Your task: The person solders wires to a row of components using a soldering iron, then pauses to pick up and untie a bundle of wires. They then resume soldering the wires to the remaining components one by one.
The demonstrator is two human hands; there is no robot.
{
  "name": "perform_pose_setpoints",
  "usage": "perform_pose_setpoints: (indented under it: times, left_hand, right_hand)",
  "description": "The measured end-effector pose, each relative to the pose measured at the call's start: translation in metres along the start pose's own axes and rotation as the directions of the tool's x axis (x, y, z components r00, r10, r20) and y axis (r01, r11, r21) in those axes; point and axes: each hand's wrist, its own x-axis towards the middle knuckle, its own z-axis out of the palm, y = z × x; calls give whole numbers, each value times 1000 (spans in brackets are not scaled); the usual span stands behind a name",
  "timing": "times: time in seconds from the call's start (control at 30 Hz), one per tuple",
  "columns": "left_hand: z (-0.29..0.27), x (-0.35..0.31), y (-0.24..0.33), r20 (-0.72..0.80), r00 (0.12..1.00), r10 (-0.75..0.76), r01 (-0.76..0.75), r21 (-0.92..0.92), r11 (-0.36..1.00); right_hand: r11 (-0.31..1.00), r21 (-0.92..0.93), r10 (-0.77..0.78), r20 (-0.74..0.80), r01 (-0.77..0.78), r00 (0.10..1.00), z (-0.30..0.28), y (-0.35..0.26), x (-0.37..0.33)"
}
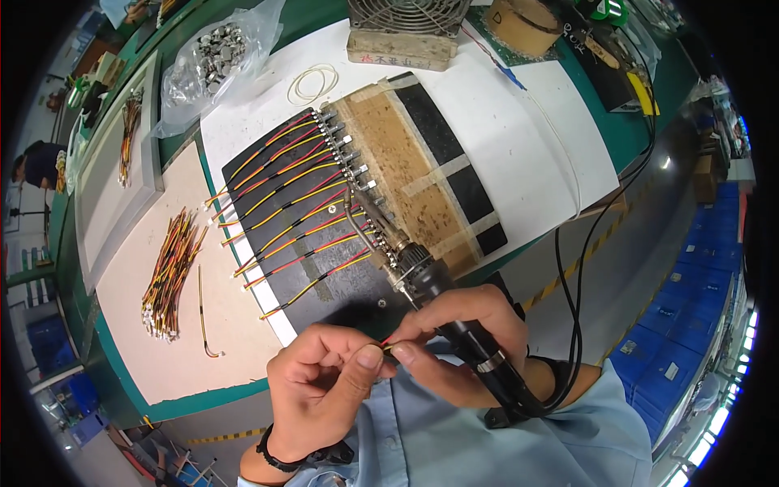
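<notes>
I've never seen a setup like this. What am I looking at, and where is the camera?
There's no robot here: it's a person working with bare hands, seen from a camera worn on their head, looking down. Its wide fisheye lens bends straight edges. The left hand and right hand meet at their fingertips around a thin red and yellow wire. The right hand also holds a black-handled tool. Beyond them lies a dark board with a row of coloured wires across it. To the left is a bundle of similar wires; farther back are a clear bag of small metal parts and a fan.
</notes>
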Motion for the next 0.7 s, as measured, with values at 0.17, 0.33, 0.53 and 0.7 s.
perform_pose_setpoints:
  times: [0.17,0.33,0.53,0.7]
  left_hand:
    - [2,2,-3,17,999,47,-46,-6,999]
    - [3,3,0,-6,1000,6,-6,-10,1000]
    - [6,7,0,-27,998,-63,62,-34,998]
    - [8,19,3,-55,996,-74,78,81,994]
  right_hand:
    - [992,109,-57,-23,60,998,3,8,-3]
    - [994,96,-44,-63,50,997,6,8,-2]
    - [994,47,-94,-71,97,993,4,13,-5]
    - [1000,-9,-7,34,7,999,-12,15,-4]
